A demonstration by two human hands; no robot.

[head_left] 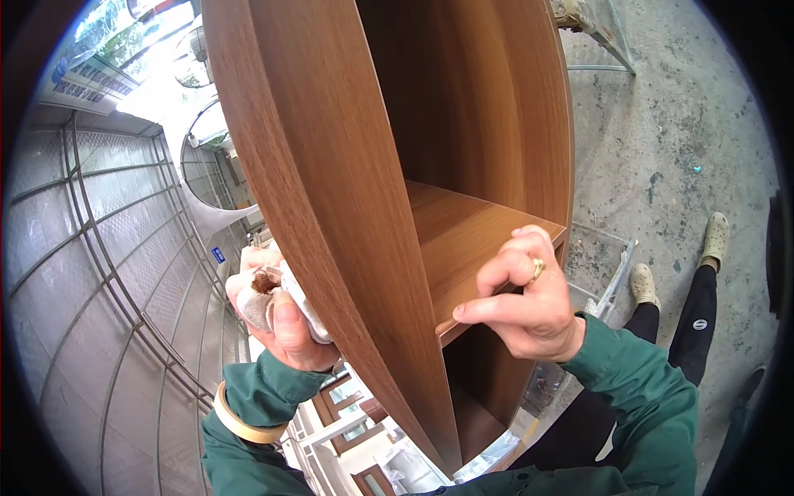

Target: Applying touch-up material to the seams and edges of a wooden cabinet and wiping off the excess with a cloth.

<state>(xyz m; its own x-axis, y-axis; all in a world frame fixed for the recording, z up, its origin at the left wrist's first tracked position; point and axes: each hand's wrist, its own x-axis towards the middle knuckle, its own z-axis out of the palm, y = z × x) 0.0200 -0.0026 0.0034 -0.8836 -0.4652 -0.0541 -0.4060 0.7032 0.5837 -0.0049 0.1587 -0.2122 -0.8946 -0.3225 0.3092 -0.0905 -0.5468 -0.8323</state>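
A brown wood-grain cabinet [331, 165] with open compartments stands tilted across the middle of the view. My left hand [291, 324] is closed around a wadded whitish cloth [258, 307] with a brown stain, beside the cabinet's left outer edge. My right hand [533, 302], with a ring on one finger, is at the front edge of a shelf [463, 248] inside the cabinet. Its fingers are loosely curled and its thumb stretches along that edge, apart from them. Nothing shows between them; whether the thumb touches the shelf, I cannot tell. A roll of tan tape [241, 422] hangs round my left forearm.
Legs in black trousers with pale clogs [643, 285] are on the stained concrete floor [662, 149] at right. A worn stand [600, 37] is at the far right of the cabinet. Left are a metal-framed panel wall [91, 273] and a round mirror-like disc [207, 157].
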